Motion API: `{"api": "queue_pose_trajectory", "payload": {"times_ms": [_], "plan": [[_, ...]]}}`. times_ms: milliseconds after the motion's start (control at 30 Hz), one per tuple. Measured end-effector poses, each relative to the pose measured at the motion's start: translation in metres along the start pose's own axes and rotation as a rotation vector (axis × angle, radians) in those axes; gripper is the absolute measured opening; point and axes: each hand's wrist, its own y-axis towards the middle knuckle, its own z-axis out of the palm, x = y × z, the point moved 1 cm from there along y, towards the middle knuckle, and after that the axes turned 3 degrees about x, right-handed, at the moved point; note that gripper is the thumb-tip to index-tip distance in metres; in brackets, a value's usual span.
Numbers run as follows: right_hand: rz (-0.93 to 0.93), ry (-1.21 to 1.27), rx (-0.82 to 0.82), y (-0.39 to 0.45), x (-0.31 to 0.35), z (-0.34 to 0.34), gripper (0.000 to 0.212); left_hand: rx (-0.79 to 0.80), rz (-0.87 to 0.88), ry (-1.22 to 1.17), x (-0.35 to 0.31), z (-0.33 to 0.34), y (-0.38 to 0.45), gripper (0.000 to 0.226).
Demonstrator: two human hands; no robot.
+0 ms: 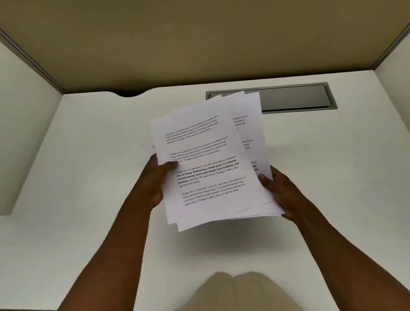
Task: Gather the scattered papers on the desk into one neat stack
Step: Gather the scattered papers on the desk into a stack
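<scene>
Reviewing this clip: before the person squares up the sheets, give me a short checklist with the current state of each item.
1. Left hand grips the papers: ok.
2. Right hand grips the opposite edge: ok.
3. Sheet edges aligned: not ok, fanned and offset.
4. No loose sheets left on the desk: ok in the visible area.
5. Bare desk below the papers for tapping edges: ok.
6. Sheets all facing one way: cannot tell.

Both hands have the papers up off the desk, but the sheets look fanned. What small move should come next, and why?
Probably tap the papers on edge against the desk to square them. The left hand and right hand grip opposite sides, yet the sheets sit skewed, corners sticking out at top and bottom. No loose sheets show elsewhere on the desk, so aligning looks like what remains.
</scene>
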Motion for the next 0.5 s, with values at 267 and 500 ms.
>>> {"api": "queue_pose_trajectory", "payload": {"times_ms": [267, 500], "plan": [[-0.003, -0.149, 0.011, 0.005, 0.007, 0.012, 0.031, -0.025, 0.015, 0.005, 0.018, 0.010, 0.007, 0.046], [-0.046, -0.125, -0.085, 0.013, 0.025, 0.012, 0.035, -0.027, 0.120, 0.021, 0.015, 0.028, 0.003, 0.038]]}}
